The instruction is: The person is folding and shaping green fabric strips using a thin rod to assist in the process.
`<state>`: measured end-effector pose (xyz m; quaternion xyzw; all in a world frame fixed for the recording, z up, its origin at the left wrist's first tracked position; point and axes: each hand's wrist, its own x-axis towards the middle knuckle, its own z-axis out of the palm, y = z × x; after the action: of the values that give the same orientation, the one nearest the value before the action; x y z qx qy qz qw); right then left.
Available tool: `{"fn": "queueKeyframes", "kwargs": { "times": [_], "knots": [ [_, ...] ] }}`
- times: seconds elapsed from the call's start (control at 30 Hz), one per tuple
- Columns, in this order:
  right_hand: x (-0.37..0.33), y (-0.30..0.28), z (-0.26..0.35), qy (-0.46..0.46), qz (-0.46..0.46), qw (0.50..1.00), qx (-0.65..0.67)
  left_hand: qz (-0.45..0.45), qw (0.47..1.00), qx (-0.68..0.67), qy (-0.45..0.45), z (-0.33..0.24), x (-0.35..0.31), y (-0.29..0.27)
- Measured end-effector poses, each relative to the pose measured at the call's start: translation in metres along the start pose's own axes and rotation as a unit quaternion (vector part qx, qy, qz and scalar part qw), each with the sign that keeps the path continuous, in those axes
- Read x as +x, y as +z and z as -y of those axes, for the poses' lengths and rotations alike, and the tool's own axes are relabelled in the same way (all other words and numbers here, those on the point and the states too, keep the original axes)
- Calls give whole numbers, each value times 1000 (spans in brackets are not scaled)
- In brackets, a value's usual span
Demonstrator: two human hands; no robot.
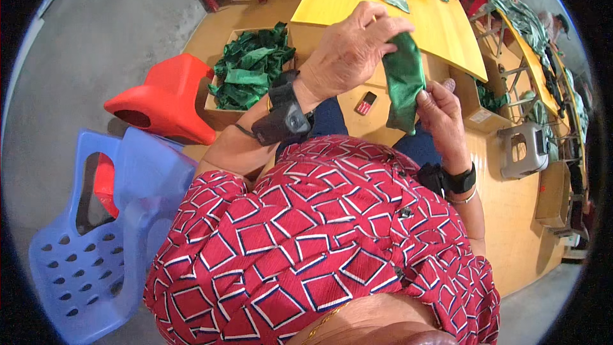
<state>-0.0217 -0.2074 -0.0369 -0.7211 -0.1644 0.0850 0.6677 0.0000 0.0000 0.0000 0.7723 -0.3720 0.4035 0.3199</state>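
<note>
A dark green, shiny, sock-shaped piece of fabric [403, 86] hangs stretched out in front of my chest, its rounded end pointing down. At its upper end my left hand [357, 45] is closed, pinching the edge between thumb and fingers. Lower down, my right hand [444, 112] grips the fabric's right edge with the thumb in front; its other fingers are partly hidden behind. Both wrists wear dark straps, the left one with a black device [281, 121] on it.
An open box [220, 115] of crumpled green fabric stands at the left, beside a red plastic stool [172, 99] and a blue plastic chair [76, 255]. Ahead is a yellow table [440, 32] with pale green pieces. A phone [366, 103] lies below my hands; a grey stool [523, 150] stands right.
</note>
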Motion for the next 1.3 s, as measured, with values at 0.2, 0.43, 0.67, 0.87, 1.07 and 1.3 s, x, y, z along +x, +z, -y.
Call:
{"fn": "queueKeyframes", "kwargs": {
  "times": [0.2,0.43,0.67,0.87,1.07,1.3],
  "knots": [
    [19,-4,2,-83,-29,986,-145,-8,999,37,35,9,18,-4],
    [22,-4,6,-36,11,999,-25,-2,998,-11,60,25,19,-3],
    [11,6,13,1,-22,998,-63,-19,997,11,70,15,14,-9],
    [6,8,8,-62,15,996,-54,-66,975,-212,-11,-3,11,-16],
    [6,5,1,-52,76,993,78,43,908,-354,-221,0,7,-26],
    [5,9,-8,-122,-49,991,23,50,935,-280,-213,7,5,-14]
  ]
}}
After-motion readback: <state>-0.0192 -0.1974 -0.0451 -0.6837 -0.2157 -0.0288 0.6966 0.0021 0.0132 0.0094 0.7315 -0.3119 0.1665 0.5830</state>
